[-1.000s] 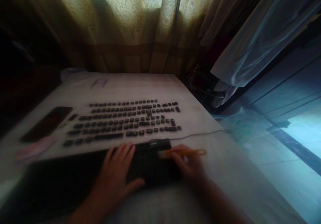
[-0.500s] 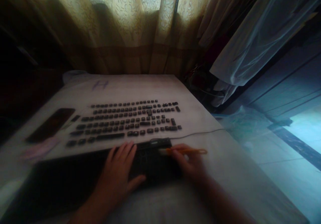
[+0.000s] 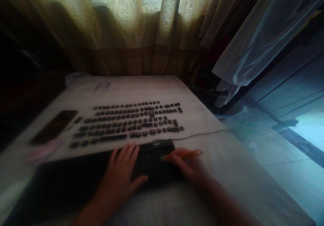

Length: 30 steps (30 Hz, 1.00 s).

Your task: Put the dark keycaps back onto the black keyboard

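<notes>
A black keyboard base (image 3: 76, 182) without its keycaps lies across the near edge of the white cloth. My left hand (image 3: 121, 173) rests flat on it with the fingers spread. My right hand (image 3: 188, 167) is closed on a thin orange brush (image 3: 186, 154), whose pale head touches the right end of the base. Beyond the base, several rows of loose black keycaps (image 3: 129, 123) are laid out on the cloth in keyboard order.
A dark phone (image 3: 54, 126) lies at the left of the keycaps, with a pinkish cloth (image 3: 42, 151) in front of it. A thin cable (image 3: 202, 134) runs off to the right. Curtains (image 3: 131, 23) hang behind; the cloth-covered table's edge (image 3: 253, 172) drops to the floor at the right.
The brush in my right hand has tilted and shifted slightly left, its head lower on the base. My left hand has stayed in place.
</notes>
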Each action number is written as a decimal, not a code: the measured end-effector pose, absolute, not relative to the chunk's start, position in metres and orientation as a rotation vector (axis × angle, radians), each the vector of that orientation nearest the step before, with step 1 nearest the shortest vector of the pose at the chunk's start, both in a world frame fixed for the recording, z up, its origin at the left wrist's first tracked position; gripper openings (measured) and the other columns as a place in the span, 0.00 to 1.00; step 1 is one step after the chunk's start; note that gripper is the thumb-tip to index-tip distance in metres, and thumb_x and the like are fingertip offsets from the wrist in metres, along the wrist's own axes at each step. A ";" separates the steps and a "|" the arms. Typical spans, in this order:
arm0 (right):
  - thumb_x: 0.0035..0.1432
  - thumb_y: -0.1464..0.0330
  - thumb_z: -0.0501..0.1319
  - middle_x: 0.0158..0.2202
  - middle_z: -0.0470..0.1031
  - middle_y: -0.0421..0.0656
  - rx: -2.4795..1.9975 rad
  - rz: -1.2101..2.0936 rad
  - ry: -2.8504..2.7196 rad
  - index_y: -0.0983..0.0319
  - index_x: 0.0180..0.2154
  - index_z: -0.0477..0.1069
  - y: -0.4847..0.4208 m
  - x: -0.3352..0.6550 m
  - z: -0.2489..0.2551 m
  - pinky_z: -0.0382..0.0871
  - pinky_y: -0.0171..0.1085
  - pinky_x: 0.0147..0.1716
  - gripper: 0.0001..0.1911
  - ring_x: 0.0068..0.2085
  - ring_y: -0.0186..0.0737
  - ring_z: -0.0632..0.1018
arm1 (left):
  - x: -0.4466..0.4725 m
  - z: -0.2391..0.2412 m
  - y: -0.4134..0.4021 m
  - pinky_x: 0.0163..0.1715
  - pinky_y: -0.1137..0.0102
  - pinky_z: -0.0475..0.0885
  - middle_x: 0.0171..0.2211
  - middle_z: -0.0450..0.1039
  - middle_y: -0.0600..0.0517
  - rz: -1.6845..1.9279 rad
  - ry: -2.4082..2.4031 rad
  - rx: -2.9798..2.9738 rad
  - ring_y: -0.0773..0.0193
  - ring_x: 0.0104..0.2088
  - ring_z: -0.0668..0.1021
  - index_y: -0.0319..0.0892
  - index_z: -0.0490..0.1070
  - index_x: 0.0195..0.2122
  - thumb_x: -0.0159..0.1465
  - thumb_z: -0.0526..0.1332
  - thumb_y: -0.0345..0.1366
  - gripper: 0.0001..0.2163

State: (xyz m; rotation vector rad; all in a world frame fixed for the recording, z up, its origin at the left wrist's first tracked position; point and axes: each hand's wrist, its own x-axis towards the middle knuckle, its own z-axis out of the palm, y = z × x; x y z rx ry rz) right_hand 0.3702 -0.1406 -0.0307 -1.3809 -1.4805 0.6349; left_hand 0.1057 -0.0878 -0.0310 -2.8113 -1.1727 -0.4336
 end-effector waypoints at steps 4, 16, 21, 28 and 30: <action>0.61 0.62 0.59 0.24 0.76 0.40 -1.394 0.661 -1.314 0.60 0.32 0.75 -0.141 0.372 -0.035 0.74 0.36 0.28 0.10 0.27 0.39 0.78 | 0.106 -0.031 -0.088 0.58 0.48 0.59 0.62 0.64 0.40 -0.414 -1.154 -2.796 0.44 0.61 0.68 0.40 0.55 0.65 0.64 0.53 0.58 0.35; 0.60 0.66 0.58 0.26 0.78 0.42 -1.376 0.697 -1.497 0.60 0.31 0.75 -0.140 0.369 -0.024 0.73 0.36 0.30 0.08 0.29 0.40 0.79 | 0.107 -0.027 -0.089 0.58 0.50 0.59 0.63 0.63 0.40 -0.364 -1.152 -2.773 0.46 0.61 0.67 0.39 0.57 0.64 0.64 0.52 0.58 0.34; 0.61 0.63 0.59 0.24 0.74 0.40 -1.394 0.730 -1.294 0.60 0.32 0.74 -0.140 0.373 -0.031 0.71 0.35 0.27 0.10 0.27 0.38 0.76 | 0.107 -0.030 -0.088 0.58 0.49 0.59 0.63 0.63 0.42 -0.371 -1.162 -2.767 0.46 0.61 0.67 0.41 0.56 0.65 0.64 0.51 0.59 0.35; 0.60 0.67 0.58 0.29 0.78 0.42 -1.385 0.530 -1.428 0.59 0.34 0.74 -0.138 0.372 -0.033 0.74 0.36 0.31 0.06 0.30 0.40 0.79 | 0.108 -0.029 -0.088 0.58 0.49 0.59 0.62 0.64 0.40 -0.344 -1.146 -2.761 0.46 0.60 0.69 0.38 0.59 0.63 0.64 0.50 0.59 0.34; 0.59 0.69 0.57 0.29 0.78 0.42 -1.361 0.527 -1.503 0.59 0.34 0.73 -0.138 0.370 -0.032 0.74 0.36 0.32 0.06 0.31 0.40 0.79 | 0.108 -0.029 -0.088 0.58 0.49 0.59 0.62 0.64 0.40 -0.347 -1.158 -2.760 0.46 0.60 0.68 0.38 0.59 0.63 0.64 0.50 0.59 0.34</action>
